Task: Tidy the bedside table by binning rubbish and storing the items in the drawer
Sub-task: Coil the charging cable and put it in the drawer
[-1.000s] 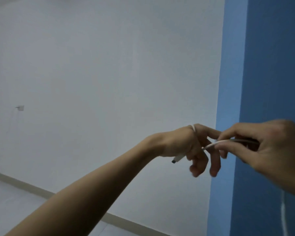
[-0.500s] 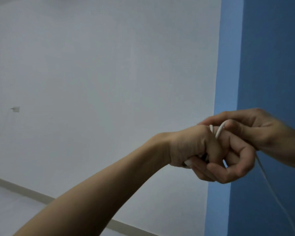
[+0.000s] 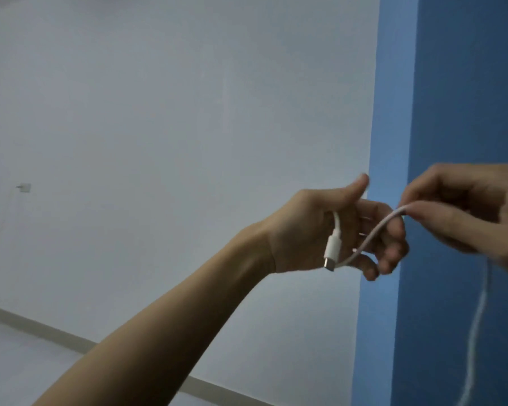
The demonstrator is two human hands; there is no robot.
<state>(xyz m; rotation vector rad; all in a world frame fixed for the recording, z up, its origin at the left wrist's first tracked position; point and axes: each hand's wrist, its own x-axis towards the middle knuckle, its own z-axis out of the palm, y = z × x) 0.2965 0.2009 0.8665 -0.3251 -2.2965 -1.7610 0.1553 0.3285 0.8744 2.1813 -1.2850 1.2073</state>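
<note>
A white charging cable is wound round my left hand, which is raised in front of me with the thumb up and the fingers curled. The cable's plug end hangs down over the palm. My right hand pinches the cable just right of the left fingers. From there the rest of the cable drops loose toward the lower right. The bedside table, the drawer and the bin are out of view.
A pale grey wall fills the left and middle. A blue wall section stands on the right. A small fitting is on the grey wall at the left. A skirting strip runs along the floor at the bottom left.
My left hand has turned so its palm and the plug face me. My right hand has moved right and down, drawing the cable across the left fingers.
</note>
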